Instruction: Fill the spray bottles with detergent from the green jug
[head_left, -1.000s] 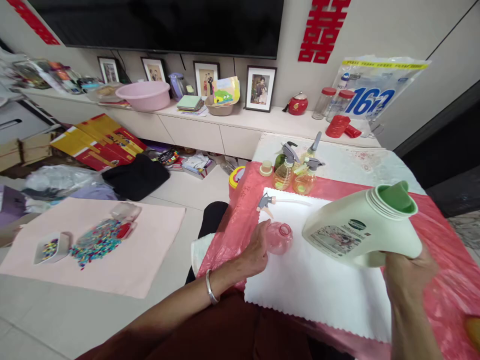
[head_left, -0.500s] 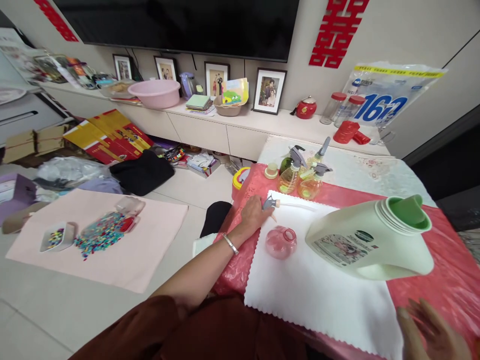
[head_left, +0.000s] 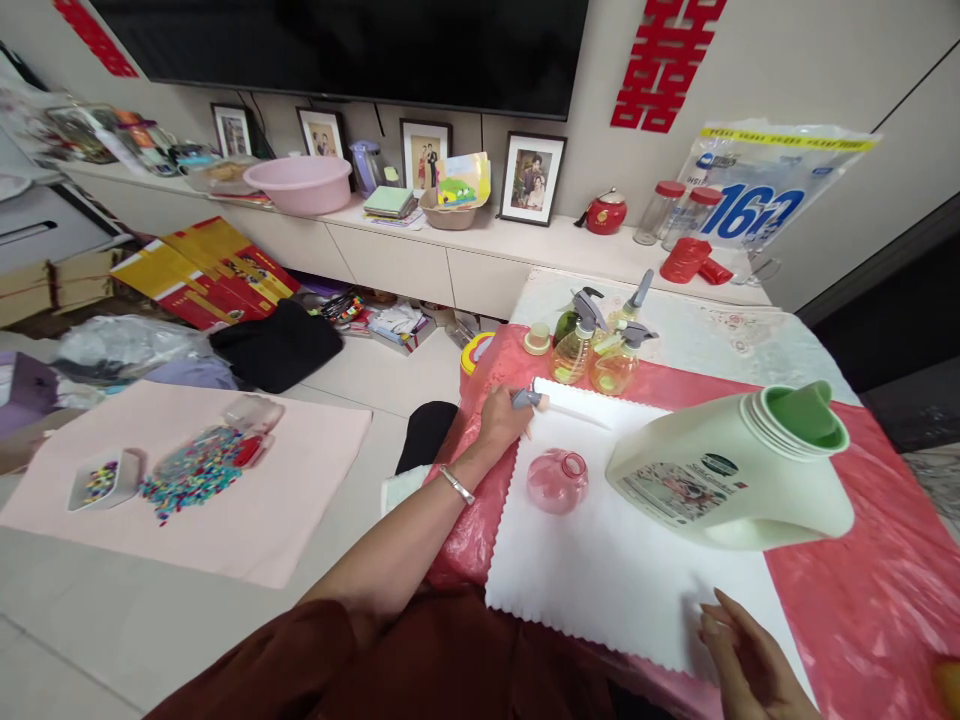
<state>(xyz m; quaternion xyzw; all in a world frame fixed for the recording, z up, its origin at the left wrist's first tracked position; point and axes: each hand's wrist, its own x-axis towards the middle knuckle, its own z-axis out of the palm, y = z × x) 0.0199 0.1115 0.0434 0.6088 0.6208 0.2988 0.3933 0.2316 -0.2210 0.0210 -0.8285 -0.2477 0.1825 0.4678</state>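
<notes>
My left hand point(head_left: 501, 417) is closed on a grey spray-trigger head point(head_left: 526, 399) whose thin white tube point(head_left: 581, 413) lies across the white cloth point(head_left: 622, 570). A small open pink bottle point(head_left: 556, 480) stands on the cloth just right of that hand. A big pale green detergent jug point(head_left: 731, 470) with a green cap rests on its side on the cloth. My right hand point(head_left: 739, 655) hovers low at the cloth's near edge, fingers apart, holding nothing.
Three spray bottles with yellow liquid point(head_left: 596, 350) and a small cap point(head_left: 537, 339) stand at the far end of the red table cover point(head_left: 885, 590). On the floor to the left lies a pink mat point(head_left: 247, 520) with coloured beads and small boxes.
My right hand let go of the jug, which now lies on the cloth, and dropped to the near edge. My left hand left the pink bottle and took the trigger head.
</notes>
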